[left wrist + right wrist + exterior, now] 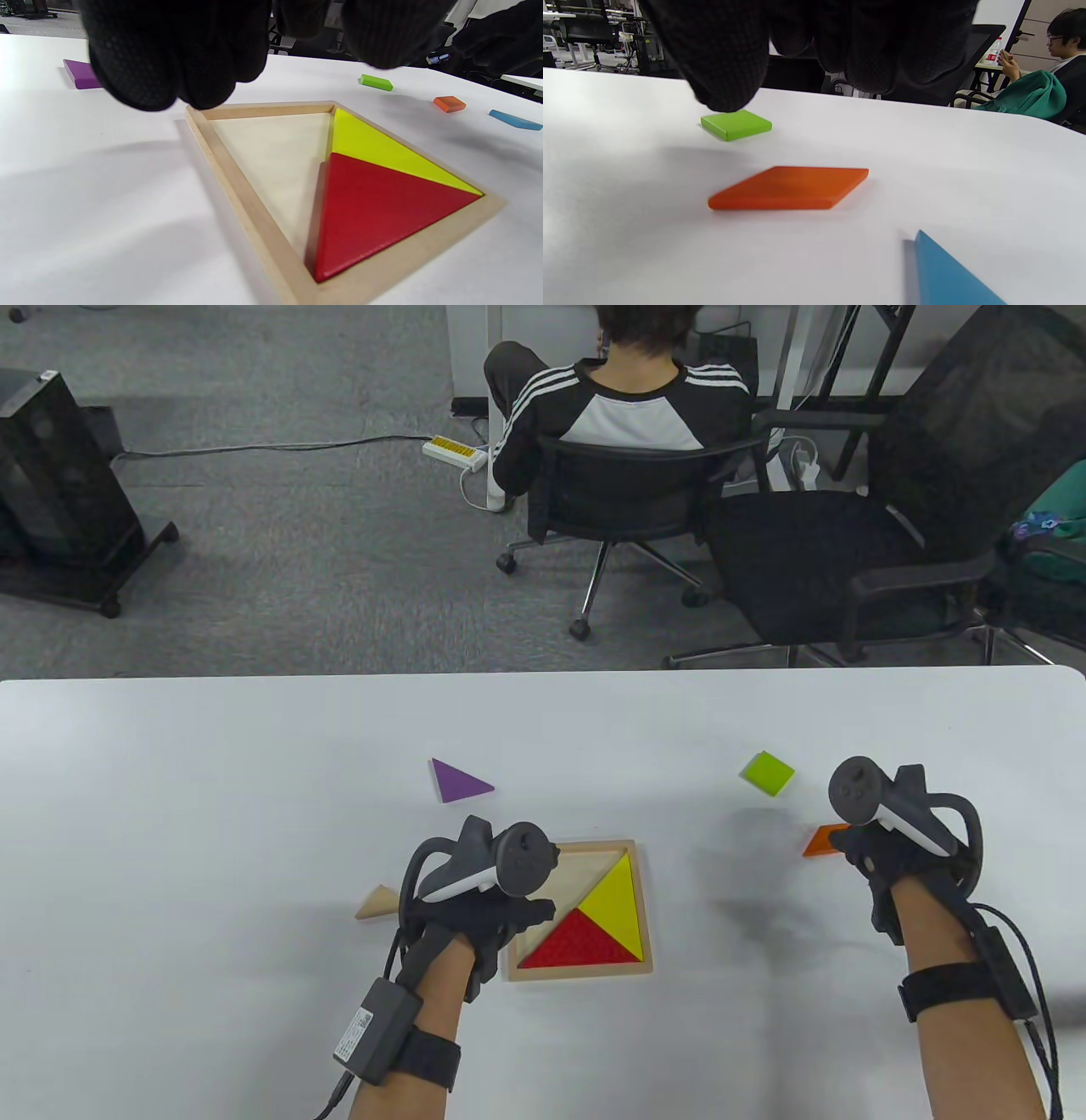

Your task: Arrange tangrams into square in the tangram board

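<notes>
The wooden tangram board point(643, 899) lies near the table's front centre. A yellow triangle point(618, 899) and a red triangle point(581, 946) sit in its right and bottom parts; the rest of the tray point(275, 169) is bare. My left hand point(522, 918) hovers over the board's left side, fingers point(178, 63) loosely curled, holding nothing. My right hand point(851, 848) hangs just above the orange parallelogram point(821, 841) point(793, 186) without gripping it. A green square point(768, 772) point(736, 124), a purple triangle point(458, 780) point(80, 74), a plain wooden triangle point(379, 902) and a blue piece point(950, 275) lie loose.
The table's far edge point(543, 677) runs across the middle of the table view. Beyond it a person point(632, 407) sits on an office chair facing away, beside an unoccupied black chair point(857, 543). Another person sits off to the right in the right wrist view.
</notes>
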Motion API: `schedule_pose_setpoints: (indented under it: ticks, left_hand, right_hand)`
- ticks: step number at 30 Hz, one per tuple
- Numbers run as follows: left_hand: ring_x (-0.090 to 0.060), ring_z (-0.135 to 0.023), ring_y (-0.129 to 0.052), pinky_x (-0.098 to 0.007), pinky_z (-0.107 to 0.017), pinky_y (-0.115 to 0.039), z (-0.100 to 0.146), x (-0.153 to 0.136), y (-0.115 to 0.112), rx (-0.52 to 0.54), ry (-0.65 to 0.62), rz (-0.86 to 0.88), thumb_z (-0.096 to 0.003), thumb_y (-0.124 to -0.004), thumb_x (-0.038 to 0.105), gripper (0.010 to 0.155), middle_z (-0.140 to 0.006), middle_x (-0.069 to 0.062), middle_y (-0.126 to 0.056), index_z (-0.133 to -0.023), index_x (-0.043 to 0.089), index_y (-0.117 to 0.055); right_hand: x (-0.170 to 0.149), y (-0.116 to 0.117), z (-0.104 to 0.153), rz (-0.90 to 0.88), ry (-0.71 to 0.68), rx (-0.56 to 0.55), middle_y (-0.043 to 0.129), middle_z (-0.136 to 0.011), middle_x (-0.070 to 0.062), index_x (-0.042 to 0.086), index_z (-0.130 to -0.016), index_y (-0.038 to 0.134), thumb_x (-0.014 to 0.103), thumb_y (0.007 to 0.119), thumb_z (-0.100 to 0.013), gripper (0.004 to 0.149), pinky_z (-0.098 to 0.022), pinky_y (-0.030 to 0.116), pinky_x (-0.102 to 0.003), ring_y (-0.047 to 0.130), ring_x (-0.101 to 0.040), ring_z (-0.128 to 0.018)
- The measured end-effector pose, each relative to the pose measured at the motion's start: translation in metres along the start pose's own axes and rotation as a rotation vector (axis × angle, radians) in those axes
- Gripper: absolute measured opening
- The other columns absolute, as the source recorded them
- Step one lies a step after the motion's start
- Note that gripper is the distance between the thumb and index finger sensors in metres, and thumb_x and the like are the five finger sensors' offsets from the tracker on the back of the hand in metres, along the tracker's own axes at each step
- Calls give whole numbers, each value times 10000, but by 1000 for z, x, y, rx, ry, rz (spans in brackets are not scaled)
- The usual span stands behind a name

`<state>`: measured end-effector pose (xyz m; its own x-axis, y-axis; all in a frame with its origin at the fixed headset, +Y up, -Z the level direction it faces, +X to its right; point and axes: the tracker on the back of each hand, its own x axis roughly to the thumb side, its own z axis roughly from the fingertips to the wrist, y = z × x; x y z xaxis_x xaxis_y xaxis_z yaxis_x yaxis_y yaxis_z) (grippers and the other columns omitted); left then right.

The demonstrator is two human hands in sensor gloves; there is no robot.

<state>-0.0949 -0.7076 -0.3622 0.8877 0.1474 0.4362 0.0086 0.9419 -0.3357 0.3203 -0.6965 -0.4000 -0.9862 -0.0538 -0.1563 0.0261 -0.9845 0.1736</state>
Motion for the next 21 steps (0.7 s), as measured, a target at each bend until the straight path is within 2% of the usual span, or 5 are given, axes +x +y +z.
schedule_pose_setpoints:
  ticks: [12,21]
  left_hand:
    - [-458,-851,-926,-524,-525,-905,-3,1,-6,-23,17,-21,-502,-764,479,748,-1108,-206,-720,-1146,192,-514]
    - [-458,-850,-926,-525,-525,-904,-6,2,-9,-34,20,-20,-500,-764,480,751,-1105,-206,-723,-1146,193,-511]
  right_hand:
    - [-5,34,-21,20,-29,130,557,-1156,-104,180,-1090,566,326,915,-421,768,-772,605,-601,662,-410,-1045]
    - [1,42,-30,85,-36,176,580,-1156,-37,241,-1070,607,300,922,-426,719,-818,521,-586,615,-367,-1078]
